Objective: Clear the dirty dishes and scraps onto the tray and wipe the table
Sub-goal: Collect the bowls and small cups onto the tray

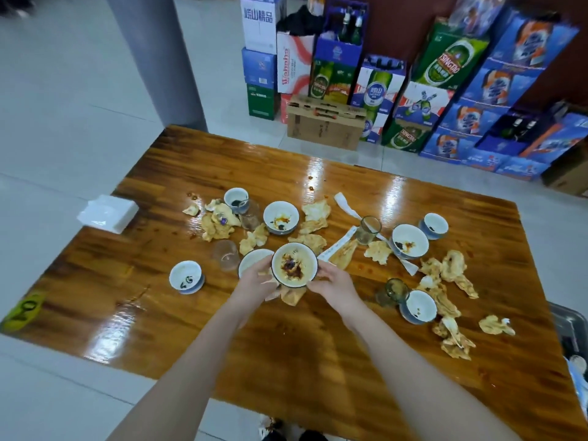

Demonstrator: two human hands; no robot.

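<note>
Here, nearest me, both sets of fingers [266,268] were curled round the sauce-smeared bowl [294,265], my left hand [254,283] cupping its left side and my right hand [334,281] its right. It sat over a scrap of crust [292,296] near the middle of the counter [286,361]; whether it had cleared the wood I could not tell. Touching it on the left was a white bowl [249,261], partly under my left hand. What mattered was the tray [569,319]: only its metal corner showed, off the counter's right end, well apart from the bowl and straight out to my right. So I judged the carry would go rightward with my right hand leading, over the bowl by the green glass [417,305] and the scraps [451,332] beyond it. The bowl being round, no turning looked needed. Farther off lay more bowls [281,216], the napkin pack [108,213] and stacked beer cartons [445,90].
</note>
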